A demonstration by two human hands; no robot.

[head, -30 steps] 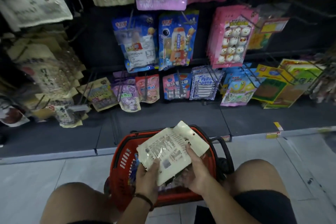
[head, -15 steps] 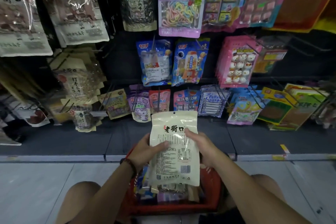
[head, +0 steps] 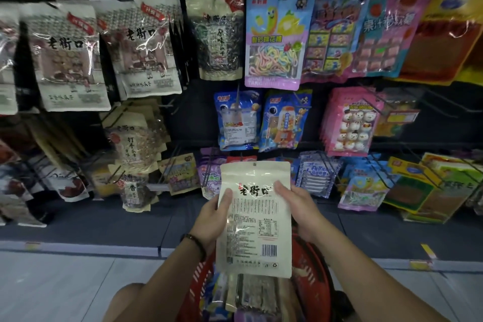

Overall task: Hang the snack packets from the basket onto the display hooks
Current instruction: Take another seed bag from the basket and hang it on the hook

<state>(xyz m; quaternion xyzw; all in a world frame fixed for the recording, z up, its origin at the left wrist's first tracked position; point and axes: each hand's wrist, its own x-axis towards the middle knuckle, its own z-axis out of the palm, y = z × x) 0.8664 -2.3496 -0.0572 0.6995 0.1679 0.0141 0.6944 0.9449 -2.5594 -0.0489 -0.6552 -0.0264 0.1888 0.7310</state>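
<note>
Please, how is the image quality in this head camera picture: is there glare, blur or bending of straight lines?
Head view: sharpest on the cream packet held by the left hand and right hand, with small glare on its film; bright glare streaks on the big hanging packets at upper left; the edges are blurred and dim; the shelf edge bows, a wide-angle effect.

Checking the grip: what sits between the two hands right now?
In the head view, the cream snack packet fills the gap between the left hand and right hand.
</note>
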